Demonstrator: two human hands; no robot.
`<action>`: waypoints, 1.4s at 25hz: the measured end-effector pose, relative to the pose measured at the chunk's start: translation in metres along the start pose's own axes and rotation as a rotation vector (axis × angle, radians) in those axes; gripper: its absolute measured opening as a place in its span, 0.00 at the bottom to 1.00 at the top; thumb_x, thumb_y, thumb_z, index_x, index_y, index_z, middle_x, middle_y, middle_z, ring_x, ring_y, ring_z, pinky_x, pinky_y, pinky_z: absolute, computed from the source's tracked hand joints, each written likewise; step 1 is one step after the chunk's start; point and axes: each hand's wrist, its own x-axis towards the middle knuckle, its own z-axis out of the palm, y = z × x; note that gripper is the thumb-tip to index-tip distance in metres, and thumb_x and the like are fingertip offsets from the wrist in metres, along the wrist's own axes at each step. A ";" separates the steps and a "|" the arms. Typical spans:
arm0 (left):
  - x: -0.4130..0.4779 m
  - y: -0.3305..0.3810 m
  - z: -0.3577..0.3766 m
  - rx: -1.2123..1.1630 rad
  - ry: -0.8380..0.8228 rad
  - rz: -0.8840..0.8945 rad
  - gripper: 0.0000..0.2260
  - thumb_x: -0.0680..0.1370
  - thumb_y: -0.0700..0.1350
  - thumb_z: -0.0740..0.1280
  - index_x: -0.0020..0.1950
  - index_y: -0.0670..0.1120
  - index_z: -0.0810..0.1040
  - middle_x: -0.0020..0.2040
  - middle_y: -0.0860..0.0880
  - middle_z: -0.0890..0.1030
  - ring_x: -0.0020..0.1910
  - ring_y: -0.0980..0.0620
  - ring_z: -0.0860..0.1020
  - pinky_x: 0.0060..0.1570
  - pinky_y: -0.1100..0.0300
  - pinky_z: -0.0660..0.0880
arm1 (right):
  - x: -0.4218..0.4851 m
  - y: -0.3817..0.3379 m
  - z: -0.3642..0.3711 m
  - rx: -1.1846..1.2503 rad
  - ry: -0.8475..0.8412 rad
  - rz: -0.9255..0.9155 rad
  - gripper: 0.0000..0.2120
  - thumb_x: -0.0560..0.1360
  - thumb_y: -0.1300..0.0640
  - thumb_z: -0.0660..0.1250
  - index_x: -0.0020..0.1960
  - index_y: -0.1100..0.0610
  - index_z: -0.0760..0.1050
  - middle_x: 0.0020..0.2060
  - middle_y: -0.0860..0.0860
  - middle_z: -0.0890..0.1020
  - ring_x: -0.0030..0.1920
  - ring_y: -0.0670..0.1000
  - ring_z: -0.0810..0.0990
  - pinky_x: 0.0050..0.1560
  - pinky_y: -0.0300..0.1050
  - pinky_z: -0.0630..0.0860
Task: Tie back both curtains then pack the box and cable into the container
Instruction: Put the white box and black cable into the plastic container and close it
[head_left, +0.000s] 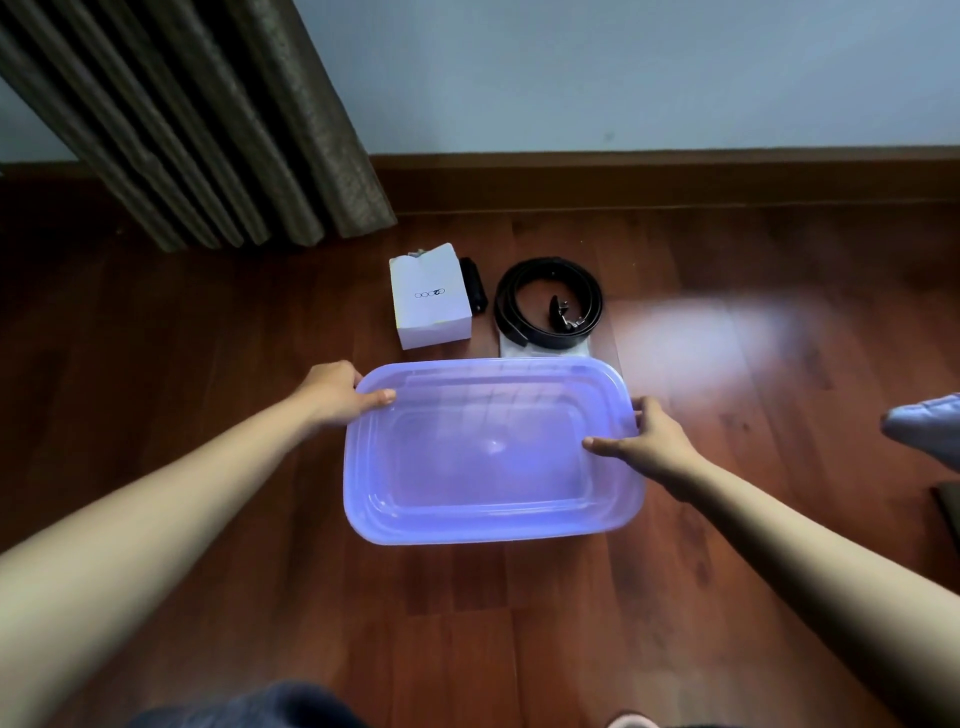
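A translucent purple container (493, 525) with its lid on is in front of me above the wooden floor. My left hand (340, 397) grips its far left corner, thumb on top. My right hand (649, 441) grips the right edge, thumb lying on the lid. Beyond the container a white box (431, 304) stands on the floor. To its right lies a coiled black cable (545, 301) on a pale sheet. A small black item (474, 286) sits between box and cable. A dark curtain (208, 130) hangs gathered at the upper left.
A pale wall and brown skirting board (675, 176) run behind the objects. Grey cloth (930, 428) shows at the right edge. My knees show at the bottom edge. Bare wooden floor (753, 322) lies to the right of the cable.
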 end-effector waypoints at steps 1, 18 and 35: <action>0.001 0.000 0.000 0.020 0.000 -0.001 0.26 0.71 0.63 0.67 0.48 0.39 0.81 0.46 0.40 0.82 0.39 0.46 0.76 0.35 0.56 0.68 | 0.001 -0.001 0.000 0.005 0.000 0.002 0.32 0.62 0.50 0.79 0.59 0.54 0.66 0.55 0.52 0.78 0.54 0.54 0.78 0.53 0.50 0.77; -0.039 0.010 -0.034 0.113 0.210 0.135 0.29 0.74 0.63 0.62 0.67 0.43 0.71 0.64 0.40 0.74 0.64 0.40 0.71 0.57 0.53 0.70 | -0.042 -0.056 -0.025 0.494 0.094 -0.248 0.03 0.78 0.53 0.62 0.49 0.49 0.67 0.44 0.49 0.80 0.28 0.43 0.79 0.29 0.36 0.71; -0.067 -0.171 -0.062 -0.839 0.461 -0.048 0.17 0.74 0.43 0.70 0.60 0.57 0.75 0.50 0.46 0.81 0.27 0.61 0.79 0.29 0.68 0.77 | 0.008 -0.072 0.085 -0.754 0.016 -0.649 0.35 0.77 0.42 0.60 0.77 0.55 0.50 0.77 0.57 0.47 0.77 0.58 0.45 0.73 0.58 0.47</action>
